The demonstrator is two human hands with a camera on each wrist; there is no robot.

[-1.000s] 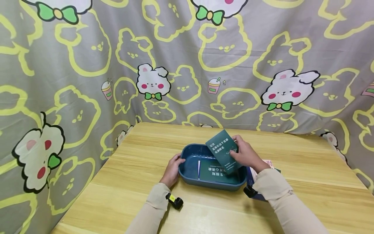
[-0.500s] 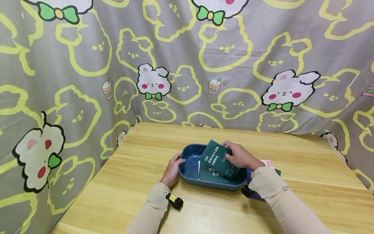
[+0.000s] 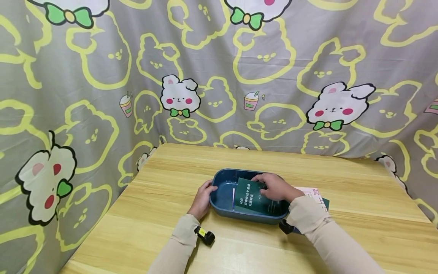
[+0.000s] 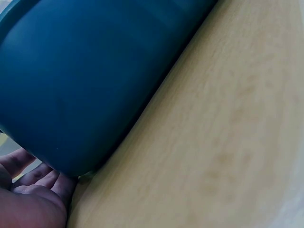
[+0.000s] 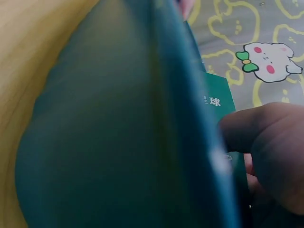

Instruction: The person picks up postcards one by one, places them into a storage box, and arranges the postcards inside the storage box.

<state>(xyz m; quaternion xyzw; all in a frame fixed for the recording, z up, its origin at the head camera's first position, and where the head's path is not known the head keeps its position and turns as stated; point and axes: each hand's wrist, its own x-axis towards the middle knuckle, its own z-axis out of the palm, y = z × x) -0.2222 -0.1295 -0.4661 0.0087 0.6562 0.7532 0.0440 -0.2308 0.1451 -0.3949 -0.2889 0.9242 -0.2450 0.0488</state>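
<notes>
Green card [image 3: 251, 196] lies inside the blue tray [image 3: 219, 207], right half, nearly flat on the tray floor. Long axis runs from the near-left of the tray toward the far-right, slightly off the tray's short side. White text lines run along the long axis, so they read sideways from the head view.

Right hand [image 3: 273, 187]: fingers curved down over the card's far-right end, holding it at that end. Right wrist view shows a thumb [image 5: 266, 137] pressed on a green printed sheet; the grip on the underside is hidden.

Left hand [image 3: 202, 198]: fingers wrapped on the tray's left end wall, holding it. Left wrist view shows fingertips [image 4: 33, 178] against the tray's rounded outer corner.

Tray: long axis left to right, roughly parallel to the near tabletop edge. A thin white strip [image 3: 233, 198] stands at the card's left edge.

Writing: 3 short lines of white Chinese characters on the card, too small to read with certainty. In the right wrist view 1 character is legible, "球". More printed sheets [image 3: 316, 196], pink-white over green, lie on the tabletop just right of the tray, partly behind the right sleeve.

Surface: light wood-grain tabletop [image 3: 164, 213]. Backdrop: grey cloth [image 3: 102, 95] with yellow outline figures, white rabbits with green bows, small drink cups, hung on the far and left sides.
</notes>
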